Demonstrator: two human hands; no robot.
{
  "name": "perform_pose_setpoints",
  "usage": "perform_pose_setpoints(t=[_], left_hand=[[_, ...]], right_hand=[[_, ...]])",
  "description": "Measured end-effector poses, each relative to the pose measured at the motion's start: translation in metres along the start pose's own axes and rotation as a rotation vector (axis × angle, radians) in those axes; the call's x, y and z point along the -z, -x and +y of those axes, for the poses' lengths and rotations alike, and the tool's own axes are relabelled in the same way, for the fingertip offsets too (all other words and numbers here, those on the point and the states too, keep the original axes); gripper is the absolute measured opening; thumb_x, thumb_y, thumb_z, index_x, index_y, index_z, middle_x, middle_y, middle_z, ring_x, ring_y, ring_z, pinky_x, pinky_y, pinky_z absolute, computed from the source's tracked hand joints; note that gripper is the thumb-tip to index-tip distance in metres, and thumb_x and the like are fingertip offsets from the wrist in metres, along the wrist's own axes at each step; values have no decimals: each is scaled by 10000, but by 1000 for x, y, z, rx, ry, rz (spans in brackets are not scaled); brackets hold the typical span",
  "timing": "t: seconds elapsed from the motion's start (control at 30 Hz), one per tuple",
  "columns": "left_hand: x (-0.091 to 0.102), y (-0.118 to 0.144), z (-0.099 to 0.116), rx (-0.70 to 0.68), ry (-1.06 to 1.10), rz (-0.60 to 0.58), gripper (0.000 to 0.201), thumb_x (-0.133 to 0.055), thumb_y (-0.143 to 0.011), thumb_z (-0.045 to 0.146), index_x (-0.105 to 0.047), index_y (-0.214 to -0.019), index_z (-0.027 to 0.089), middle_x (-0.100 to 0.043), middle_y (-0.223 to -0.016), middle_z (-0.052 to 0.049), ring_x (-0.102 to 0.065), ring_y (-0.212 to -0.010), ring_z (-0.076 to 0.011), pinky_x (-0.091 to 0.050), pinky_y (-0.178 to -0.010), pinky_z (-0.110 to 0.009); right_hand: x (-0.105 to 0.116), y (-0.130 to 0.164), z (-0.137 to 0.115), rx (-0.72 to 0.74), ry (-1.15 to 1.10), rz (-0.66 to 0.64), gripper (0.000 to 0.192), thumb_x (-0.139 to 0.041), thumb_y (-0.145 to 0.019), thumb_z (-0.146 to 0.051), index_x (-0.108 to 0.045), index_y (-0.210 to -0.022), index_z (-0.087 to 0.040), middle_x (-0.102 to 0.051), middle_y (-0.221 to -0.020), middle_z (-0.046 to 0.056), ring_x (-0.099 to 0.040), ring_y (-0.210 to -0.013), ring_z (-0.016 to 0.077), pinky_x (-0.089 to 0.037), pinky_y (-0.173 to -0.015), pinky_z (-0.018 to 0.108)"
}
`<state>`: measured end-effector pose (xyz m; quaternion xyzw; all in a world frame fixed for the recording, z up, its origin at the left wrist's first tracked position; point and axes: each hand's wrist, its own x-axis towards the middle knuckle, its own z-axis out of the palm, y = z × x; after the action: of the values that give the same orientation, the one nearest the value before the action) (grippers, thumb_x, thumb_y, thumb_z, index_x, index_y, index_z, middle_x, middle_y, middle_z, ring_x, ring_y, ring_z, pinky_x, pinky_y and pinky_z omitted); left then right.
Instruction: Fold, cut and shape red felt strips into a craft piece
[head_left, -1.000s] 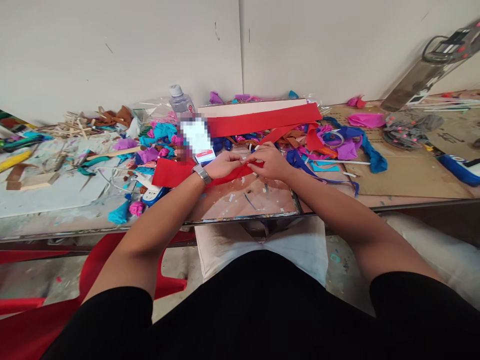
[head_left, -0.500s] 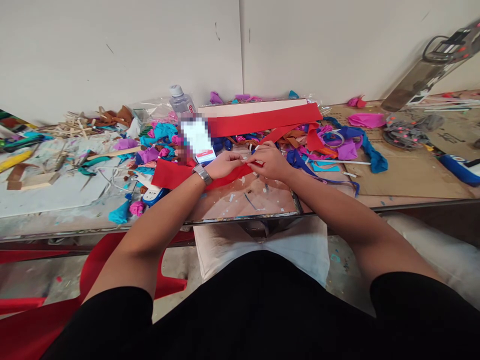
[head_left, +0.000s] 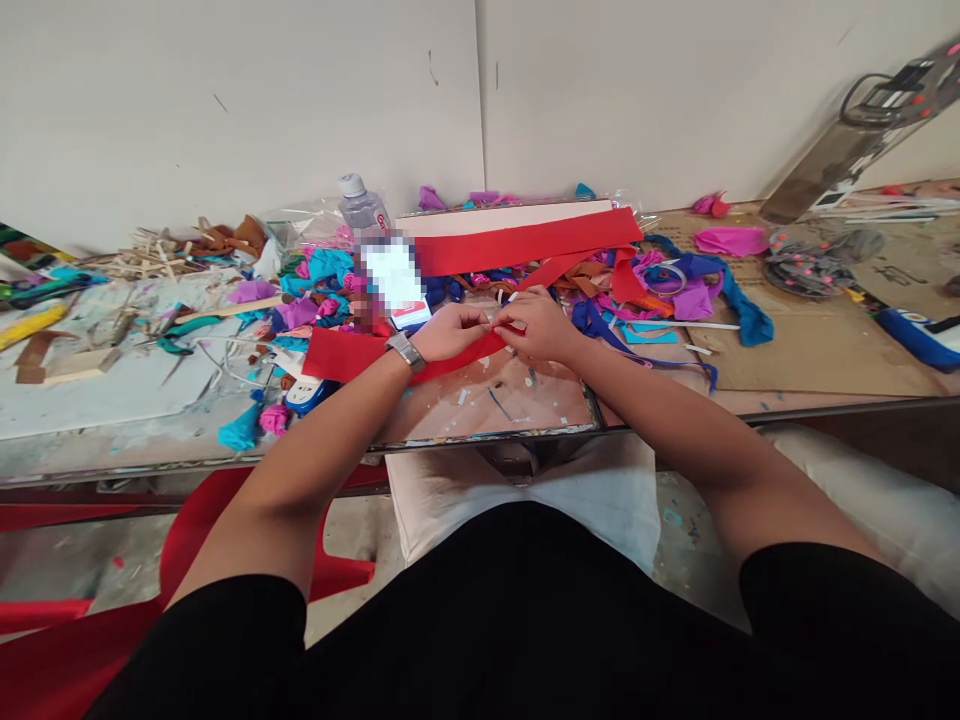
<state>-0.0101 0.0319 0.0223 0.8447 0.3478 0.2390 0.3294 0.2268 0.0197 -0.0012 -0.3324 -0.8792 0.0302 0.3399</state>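
A long red fabric strip (head_left: 345, 354) lies across the cluttered worktable (head_left: 810, 350), running from the left toward the middle. My left hand (head_left: 447, 330), with a metal watch on the wrist, pinches the strip near its middle. My right hand (head_left: 537, 324) meets it fingertip to fingertip and grips the same strip just to the right. Both hands rest over a pale board (head_left: 525, 395) at the table's front edge.
Behind the hands lie a wide red sheet (head_left: 525, 242), a plastic bottle (head_left: 361, 208), and heaps of blue, pink, purple and teal scraps. Wooden sticks lie far left, a cardboard sheet (head_left: 817, 345) to the right. A red plastic chair (head_left: 187, 540) stands below on the left.
The hands stay joined on the red strip, with only small finger shifts. The view has drifted very slightly.
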Motion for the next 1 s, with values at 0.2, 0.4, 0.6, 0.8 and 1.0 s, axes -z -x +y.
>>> perform_pose_setpoints(t=[0.2,0.4,0.6,0.8,1.0], left_hand=[[-3,3,2,-56,-92,39,332,-588,-972,423,-677,-784,165,-579,-697,19,-451,-656,-126,-346,-652,-290],[-3,4,3,-106,-205,90,325,-583,-994,412,-731,-838,168,-663,-735,0,-525,-676,-145,-378,-677,-297],[-6,6,6,-135,-269,107,328,-576,-1004,410,-757,-875,169,-694,-742,-12,-537,-668,-150,-386,-676,-298],[-9,7,8,-152,-263,101,309,-570,-1011,383,-778,-932,168,-757,-819,-28,-588,-703,-154,-417,-714,-297],[-10,5,4,-137,-325,132,318,-560,-1008,390,-770,-903,176,-734,-770,-25,-573,-669,-159,-399,-679,-309]], right_hand=[[1,-1,-1,-38,-18,-30,206,-609,-985,-350,-749,-934,-208,-795,-917,68,-678,-947,288,-351,-946,434],[2,-1,-1,-93,-71,-65,208,-600,-973,-342,-739,-930,-194,-794,-922,76,-665,-951,283,-354,-935,417],[2,-3,1,-122,-120,-104,180,-613,-941,-339,-705,-884,-195,-755,-861,60,-633,-887,254,-365,-917,394],[0,-4,0,-96,-91,-144,183,-557,-952,-310,-633,-823,-204,-693,-795,54,-569,-807,229,-357,-827,366],[2,-2,3,-102,-171,-94,210,-622,-943,-374,-703,-865,-197,-747,-843,69,-627,-841,240,-408,-821,354]])
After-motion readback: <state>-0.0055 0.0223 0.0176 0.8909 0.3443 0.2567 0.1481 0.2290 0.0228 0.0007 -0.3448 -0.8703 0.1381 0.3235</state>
